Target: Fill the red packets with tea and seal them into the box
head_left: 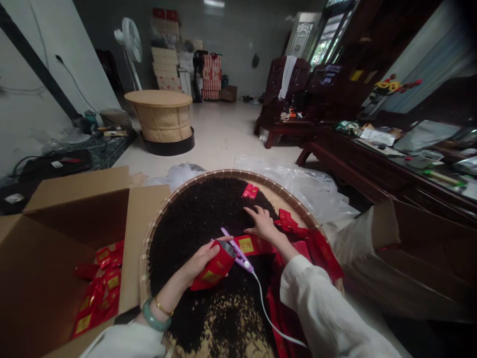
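My left hand (203, 258) grips a red foil pouch (214, 271), whose open silvery mouth faces up and to the right. Fingers apart, my right hand (262, 223) hovers over or rests at dark, dry leaves that look like loose tea (190, 214); whether it touches them I cannot tell. Just beyond its fingers lies a small red packet (250, 191). A purple clamp-like tool with a white cord, resembling a hair straightener (244, 262), lies beside the held pouch. More red pouches (320, 251) are piled under and beside my right forearm. All this is in a round woven bamboo tray (147, 248).
At left stands an open cardboard box (145, 209) with several filled red pouches (108, 278) inside. Another box (413, 248) is at right. Clear plastic sheeting (298, 179) covers floor beyond the tray. Farther off are a drum-shaped basket (160, 117), a fan (131, 40) and dark wooden furniture (357, 164).
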A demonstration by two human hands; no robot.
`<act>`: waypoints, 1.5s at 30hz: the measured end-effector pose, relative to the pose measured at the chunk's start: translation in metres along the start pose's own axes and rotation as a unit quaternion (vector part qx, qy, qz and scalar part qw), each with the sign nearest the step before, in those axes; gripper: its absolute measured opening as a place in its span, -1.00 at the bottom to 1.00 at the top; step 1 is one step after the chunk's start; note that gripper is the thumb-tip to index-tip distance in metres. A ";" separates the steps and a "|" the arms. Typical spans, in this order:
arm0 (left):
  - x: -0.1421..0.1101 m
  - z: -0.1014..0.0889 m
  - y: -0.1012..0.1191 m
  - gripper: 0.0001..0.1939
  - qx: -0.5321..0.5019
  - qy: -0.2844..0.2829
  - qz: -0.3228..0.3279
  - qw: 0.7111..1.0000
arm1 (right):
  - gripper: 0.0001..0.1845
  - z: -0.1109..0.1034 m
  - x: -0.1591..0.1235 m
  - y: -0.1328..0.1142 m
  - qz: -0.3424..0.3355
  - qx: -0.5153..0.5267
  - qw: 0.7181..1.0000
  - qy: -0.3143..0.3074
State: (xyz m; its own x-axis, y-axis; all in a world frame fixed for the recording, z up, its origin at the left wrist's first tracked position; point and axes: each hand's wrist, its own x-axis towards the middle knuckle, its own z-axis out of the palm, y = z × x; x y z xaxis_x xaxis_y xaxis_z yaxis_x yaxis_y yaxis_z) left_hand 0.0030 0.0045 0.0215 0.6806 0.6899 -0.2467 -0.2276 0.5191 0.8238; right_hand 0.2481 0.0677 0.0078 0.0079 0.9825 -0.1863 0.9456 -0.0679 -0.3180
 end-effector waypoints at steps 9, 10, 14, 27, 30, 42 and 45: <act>-0.001 -0.003 0.000 -0.26 -0.008 -0.008 0.000 1.000 | -0.26 -0.004 0.003 0.017 0.002 0.079 0.997 -0.003; -0.001 -0.003 0.000 -0.25 -0.007 -0.012 0.000 1.000 | -0.25 -0.004 0.002 0.017 0.000 0.086 0.996 -0.003; -0.001 -0.005 0.001 -0.22 -0.010 -0.019 0.002 1.000 | -0.38 -0.006 -0.001 0.019 -0.020 0.122 0.992 0.017; 0.000 -0.003 -0.001 -0.29 -0.039 -0.003 0.033 0.999 | -0.67 -0.013 -0.005 0.009 0.116 0.758 0.641 0.035; -0.001 -0.003 0.001 -0.30 -0.041 -0.003 0.034 0.999 | -0.85 -0.011 -0.009 0.000 0.127 0.815 0.566 -0.007; 0.007 -0.008 -0.010 -0.23 -0.044 -0.003 0.079 0.996 | -0.69 -0.043 -0.055 -0.061 0.065 0.881 0.457 -0.102; 0.008 -0.007 -0.010 -0.17 -0.040 0.014 0.094 0.995 | -0.75 -0.050 -0.071 -0.082 0.026 0.871 0.480 -0.100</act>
State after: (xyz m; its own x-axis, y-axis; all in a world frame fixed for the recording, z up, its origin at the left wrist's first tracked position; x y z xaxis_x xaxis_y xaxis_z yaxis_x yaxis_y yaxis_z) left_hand 0.0053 0.0080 0.0073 0.6019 0.7913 -0.1070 -0.4041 0.4174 0.8139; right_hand 0.1862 0.0126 0.0930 -0.1792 0.9474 -0.2652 -0.7632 -0.3040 -0.5702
